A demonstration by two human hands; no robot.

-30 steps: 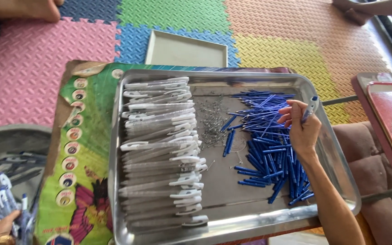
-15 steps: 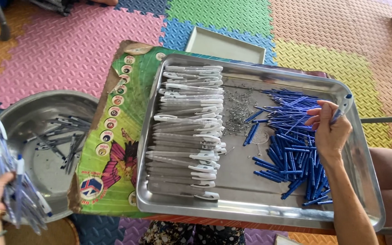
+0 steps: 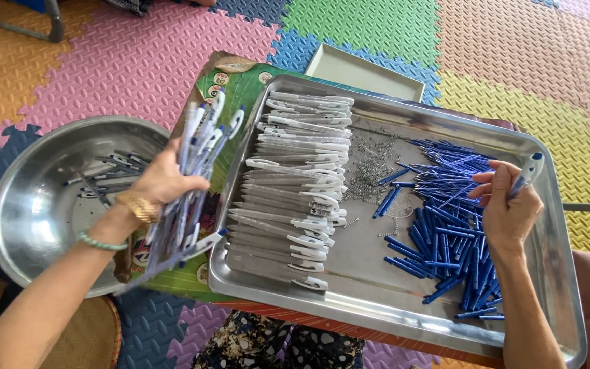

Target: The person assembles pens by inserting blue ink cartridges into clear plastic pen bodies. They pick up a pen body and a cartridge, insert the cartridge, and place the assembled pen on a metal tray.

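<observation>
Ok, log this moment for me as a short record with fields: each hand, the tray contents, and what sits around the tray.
left hand: grips a bundle of assembled pens, held between the bowl and the tray
right hand: holds one pen over the blue pile
steel tray: row of clear pen barrels with white clips at its left, small metal springs in the middle, heap of blue refills at its right
steel bowl: left of the tray, a few pens inside
floor: coloured foam mat tiles
</observation>
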